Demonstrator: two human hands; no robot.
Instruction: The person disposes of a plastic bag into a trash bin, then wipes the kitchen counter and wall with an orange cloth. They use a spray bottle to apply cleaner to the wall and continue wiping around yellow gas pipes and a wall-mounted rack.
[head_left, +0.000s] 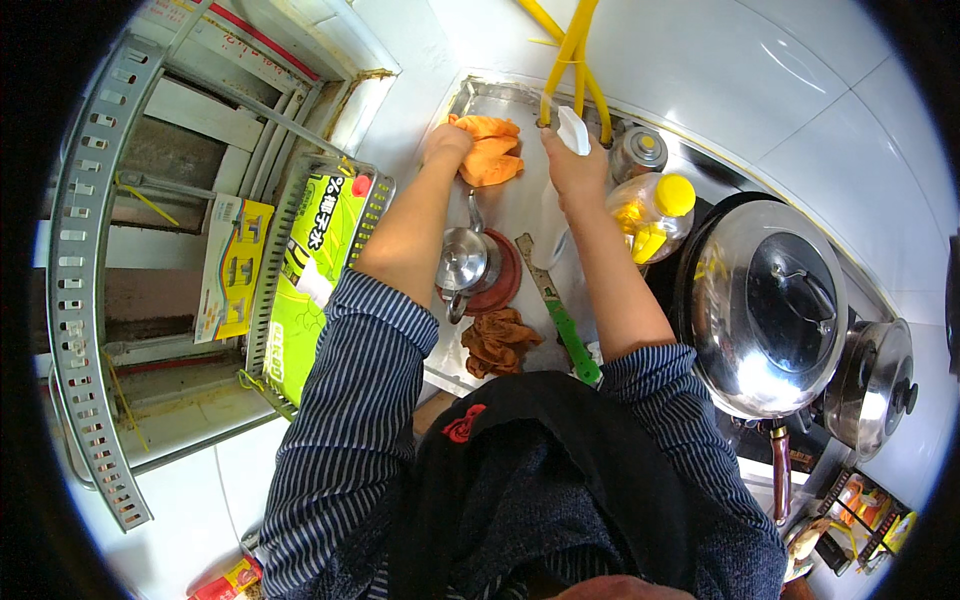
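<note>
My left hand (448, 142) grips an orange cloth (491, 150) at the far left of a metal counter (525, 180). My right hand (577, 169) is closed around a spray bottle with a white head (573, 131), beside the yellow hoses; its clear body shows only faintly below the hand. Nearer to me, a small steel kettle (463, 259) rests on a round red mat (508, 281). A crumpled brown cloth (499, 341) lies close to it, and a scraper-like tool with a green handle (571, 341) lies to its right.
Right of my right arm stand a metal canister (639, 154), a yellow-capped plastic bottle (652, 214), a lidded wok (772, 307) and a lidded pot (870, 390). Yellow hoses (570, 60) rise at the back. A wire basket (382, 187) holding a green carton (307, 292) is on the left.
</note>
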